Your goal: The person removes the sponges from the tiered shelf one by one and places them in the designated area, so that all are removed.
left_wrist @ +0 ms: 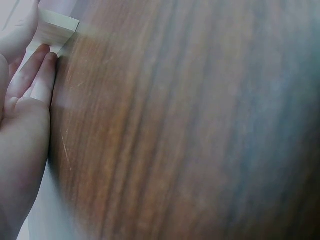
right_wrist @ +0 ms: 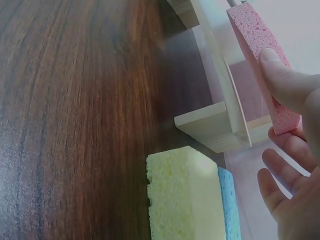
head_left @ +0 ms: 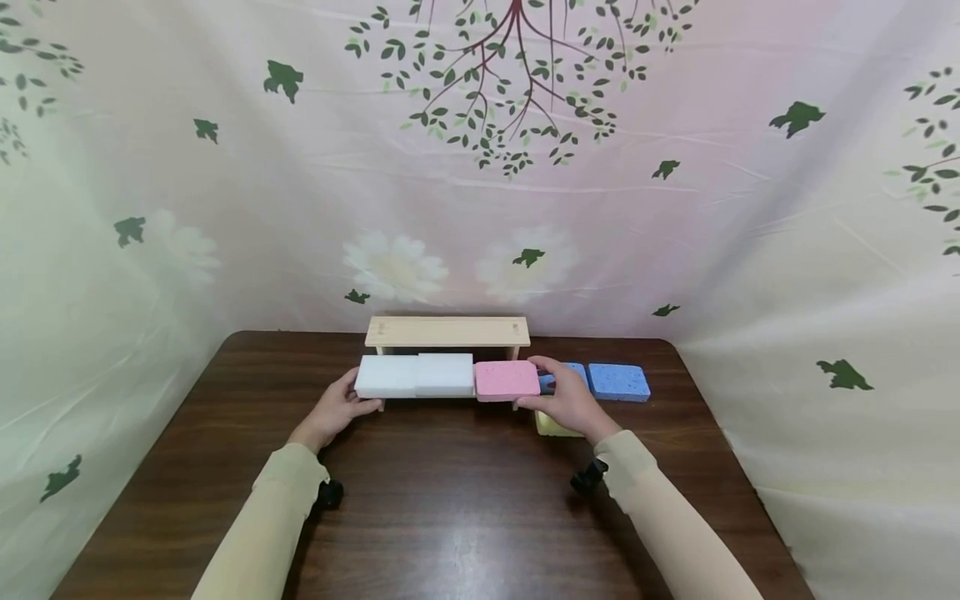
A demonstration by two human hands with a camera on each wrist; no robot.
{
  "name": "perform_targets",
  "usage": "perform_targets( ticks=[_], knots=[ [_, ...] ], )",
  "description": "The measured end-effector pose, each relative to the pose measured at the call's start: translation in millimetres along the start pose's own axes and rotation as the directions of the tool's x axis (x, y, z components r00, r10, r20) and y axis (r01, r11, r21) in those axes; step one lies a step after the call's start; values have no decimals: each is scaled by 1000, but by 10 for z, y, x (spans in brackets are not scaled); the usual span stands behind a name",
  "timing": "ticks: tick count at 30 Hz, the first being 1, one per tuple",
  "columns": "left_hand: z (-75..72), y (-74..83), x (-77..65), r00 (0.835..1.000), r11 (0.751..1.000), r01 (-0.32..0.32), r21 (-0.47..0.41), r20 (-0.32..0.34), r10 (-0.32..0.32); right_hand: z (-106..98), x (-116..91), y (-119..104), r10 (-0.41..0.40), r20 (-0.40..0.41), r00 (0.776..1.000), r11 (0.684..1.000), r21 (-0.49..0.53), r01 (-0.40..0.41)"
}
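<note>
Both arms reach forward, the hands bracketing a level row of blocks.
The left hand (head_left: 333,412) grips the left white block (head_left: 386,377); the right hand's (head_left: 566,404) fingers pinch the pink sponge (head_left: 507,381), with the second white block (head_left: 444,375) between. Their long axes run left-right, before the wooden shelf (head_left: 447,331). Blue sponges (head_left: 618,382) and a yellow sponge (head_left: 553,425) lie rightward on the table (head_left: 450,500), partly hidden by the right hand.
</note>
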State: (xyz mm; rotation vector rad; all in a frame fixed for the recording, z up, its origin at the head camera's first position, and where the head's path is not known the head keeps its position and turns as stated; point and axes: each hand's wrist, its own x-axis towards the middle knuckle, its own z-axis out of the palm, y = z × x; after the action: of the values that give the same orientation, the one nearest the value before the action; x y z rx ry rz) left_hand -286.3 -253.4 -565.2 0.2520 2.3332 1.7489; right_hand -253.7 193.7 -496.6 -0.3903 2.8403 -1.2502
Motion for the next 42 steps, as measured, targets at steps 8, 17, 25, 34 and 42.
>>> perform_targets(
  ticks=[8, 17, 25, 34, 42],
  knots=[
    [-20, 23, -19, 1000, 1000, 3, -5, -1, -3, -4, -67, -7, -36, -6, 999, 999, -18, 35],
    [-12, 61, -54, 1000, 999, -15, -48, 13, 16, -56, -159, 25, -93, -42, 995, 995, -25, 92],
    [-40, 59, -24, 999, 999, -28, -43, 13, 29, -83, -224, 81, -94, -36, 995, 995, -22, 93],
    [-31, 67, -38, 1000, 999, -21, -30, 5, 21, -126, -290, 140, -42, -30, 999, 999, -18, 42],
    [-8, 41, -44, 1000, 998, -14, -56, 17, 15, -206, -415, 253, -40, -50, 998, 998, -52, 38]
  ],
)
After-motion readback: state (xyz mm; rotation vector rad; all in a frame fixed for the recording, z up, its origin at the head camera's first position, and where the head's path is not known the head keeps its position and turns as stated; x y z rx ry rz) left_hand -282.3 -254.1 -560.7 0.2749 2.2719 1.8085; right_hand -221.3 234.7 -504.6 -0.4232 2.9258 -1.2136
